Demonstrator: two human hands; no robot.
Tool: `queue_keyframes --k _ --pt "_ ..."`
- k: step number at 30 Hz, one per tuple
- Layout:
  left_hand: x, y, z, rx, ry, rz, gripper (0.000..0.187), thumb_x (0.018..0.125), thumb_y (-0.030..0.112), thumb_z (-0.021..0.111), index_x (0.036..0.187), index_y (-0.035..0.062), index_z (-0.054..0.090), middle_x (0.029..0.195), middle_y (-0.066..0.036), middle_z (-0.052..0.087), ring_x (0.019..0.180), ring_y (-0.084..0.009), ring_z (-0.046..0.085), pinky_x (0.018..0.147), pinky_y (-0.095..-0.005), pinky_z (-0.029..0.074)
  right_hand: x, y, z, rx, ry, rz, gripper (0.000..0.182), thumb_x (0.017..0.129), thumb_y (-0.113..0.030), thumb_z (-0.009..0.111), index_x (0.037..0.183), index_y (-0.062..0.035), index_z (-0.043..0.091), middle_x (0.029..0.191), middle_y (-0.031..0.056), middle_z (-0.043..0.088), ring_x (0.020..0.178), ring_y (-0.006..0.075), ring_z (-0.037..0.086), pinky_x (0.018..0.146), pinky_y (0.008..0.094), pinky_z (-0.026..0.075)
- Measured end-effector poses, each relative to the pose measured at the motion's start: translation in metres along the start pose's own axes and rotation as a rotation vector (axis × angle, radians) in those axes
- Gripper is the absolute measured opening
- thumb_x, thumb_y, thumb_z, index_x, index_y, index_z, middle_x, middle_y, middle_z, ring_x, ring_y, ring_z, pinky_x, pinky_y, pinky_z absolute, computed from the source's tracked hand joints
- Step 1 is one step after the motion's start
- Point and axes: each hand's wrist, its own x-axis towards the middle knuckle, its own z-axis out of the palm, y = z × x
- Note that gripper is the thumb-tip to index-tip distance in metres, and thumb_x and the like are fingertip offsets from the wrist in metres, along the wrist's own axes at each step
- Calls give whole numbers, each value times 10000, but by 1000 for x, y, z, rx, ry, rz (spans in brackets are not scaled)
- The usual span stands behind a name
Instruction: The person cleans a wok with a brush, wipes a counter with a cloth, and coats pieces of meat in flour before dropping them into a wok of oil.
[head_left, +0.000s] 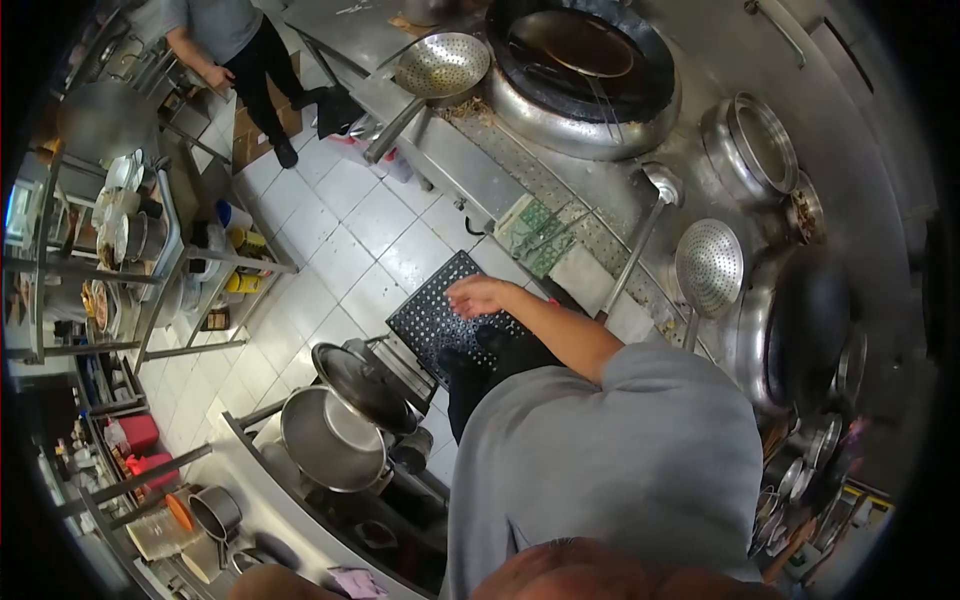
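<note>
My right hand (476,297) reaches out over a black perforated floor mat (420,315). Its fingers are loosely bent and apart, and nothing shows in them. To its right, on the stove's front ledge, lie a green patterned cloth (535,235) and a pale folded cloth (583,278). A long-handled ladle (662,185) rests across the stove, beside a perforated strainer (709,268). At the bottom left edge a patch of skin shows, perhaps part of my left arm; my left hand is out of view.
A large wok (520,85) sits on the stove, with another strainer (441,65) at its left. Left of my feet stand a big steel pot (330,440) and a dark lid (365,390). Another person (225,40) stands at the upper left, near a steel rack (150,300).
</note>
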Motion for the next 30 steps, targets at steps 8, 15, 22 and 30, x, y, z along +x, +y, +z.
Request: queue_keyframes --k 8,15,22,30 --pt "146 -55 44 -643 -320 24 476 981 352 516 1208 -66 507 1146 -104 500 1067 -211 497 914 -333 431 -237 -173 25 493 -268 -954 494 958 -234 606 1391 -45 460 1030 98 642 770 126 609 626 258 539" --pt "64 -328 23 -422 -429 -808 397 1030 429 435 1200 94 561 1156 -59 599 966 -165 579 843 -336 470 -363 -292 51 743 145 -1028 463 1064 -283 380 1350 80 340 996 214 528 638 124 493 504 240 442" --pt "-138 -456 67 -155 -983 -1393 372 984 408 525 1131 77 614 1029 -19 620 874 -141 572 722 -278 473 -303 -342 92 726 349 -941 124 1012 -58 394 1034 63 414 803 104 477 472 86 303 374 214 228" --pt "-275 -472 106 53 -1414 -1610 165 949 251 594 969 93 635 757 37 583 596 -57 509 474 -206 386 -359 -297 88 -126 1021 -857 93 1012 -71 412 1088 -76 464 660 -4 406 408 54 282 307 236 198"
